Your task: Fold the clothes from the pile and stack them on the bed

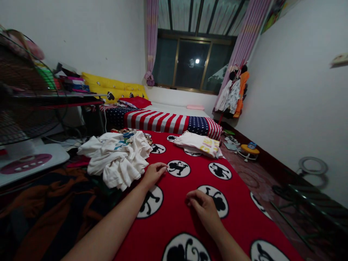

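My left hand hovers just over the red blanket with loosely bent fingers and nothing in it. A crumpled heap of white clothes with a blue-green print lies right beside it, to the left. My right hand is lower and further right above the same blanket, its fingers half curled and the thumb apart, also holding nothing. Beyond both hands, a folded white garment with yellow lettering rests near the blanket's far right corner. The blanket has white circles with black monkey figures.
An electric fan stands at left, by dark and brown cloth. Behind is a second bed with a stars-and-stripes cover. Clothes hang by the curtain. A small orange stool and a dark green rack are at right.
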Demonstrator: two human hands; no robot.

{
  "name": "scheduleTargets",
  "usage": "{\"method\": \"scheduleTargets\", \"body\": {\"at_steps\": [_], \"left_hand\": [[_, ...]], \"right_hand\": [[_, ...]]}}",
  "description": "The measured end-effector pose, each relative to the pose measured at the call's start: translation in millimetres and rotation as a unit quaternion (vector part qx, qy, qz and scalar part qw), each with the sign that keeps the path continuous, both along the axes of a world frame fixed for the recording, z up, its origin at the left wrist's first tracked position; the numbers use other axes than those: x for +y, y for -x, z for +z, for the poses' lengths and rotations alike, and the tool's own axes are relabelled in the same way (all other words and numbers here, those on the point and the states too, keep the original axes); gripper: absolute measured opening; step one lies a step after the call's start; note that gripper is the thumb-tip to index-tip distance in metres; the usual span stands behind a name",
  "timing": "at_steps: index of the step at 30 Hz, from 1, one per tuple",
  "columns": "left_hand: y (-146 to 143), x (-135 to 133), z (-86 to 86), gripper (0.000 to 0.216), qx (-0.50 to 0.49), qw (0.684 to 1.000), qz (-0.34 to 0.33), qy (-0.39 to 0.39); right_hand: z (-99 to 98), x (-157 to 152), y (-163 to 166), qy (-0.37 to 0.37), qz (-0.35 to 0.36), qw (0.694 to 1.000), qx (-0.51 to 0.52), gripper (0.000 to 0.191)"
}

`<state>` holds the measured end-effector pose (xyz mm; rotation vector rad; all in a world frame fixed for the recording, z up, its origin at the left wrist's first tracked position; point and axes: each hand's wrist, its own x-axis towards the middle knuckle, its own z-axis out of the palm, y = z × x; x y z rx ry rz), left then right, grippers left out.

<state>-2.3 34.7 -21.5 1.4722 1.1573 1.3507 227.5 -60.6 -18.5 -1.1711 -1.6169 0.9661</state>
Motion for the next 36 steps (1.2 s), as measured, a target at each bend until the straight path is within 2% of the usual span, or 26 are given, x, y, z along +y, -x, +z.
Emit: {"method": "scheduleTargets", "body": {"at_steps": [7, 27, 32, 36], "left_hand": [[-0.9, 2.7, -2.8, 0.029, -0.016, 1.0, 0.001, 0.008], [0.9, 2.3, -5.0, 0.027, -0.011, 1.0, -0.008, 0.01], [-0.5, 0.0, -0.9, 0.029, -0.015, 1.0, -0.003, 0.02], [-1.4, -1.7, 3.1, 0.029, -0.001, 1.0, 0.005, 0.029]], "right_hand": [[2.8, 0.5, -0.9, 0.004, 0.024, 0.999, -0.023, 0.016], [5.5, -0.8, -1.2, -0.005, 0.03, 0.998, -0.051, 0.017], [-0.7, -3.6, -0.8, -0.013, 0.02, 0.999, -0.037, 0.015], [-1.8, -6.7, -0.3, 0.013, 0.0, 1.0, 0.002, 0.014]]}}
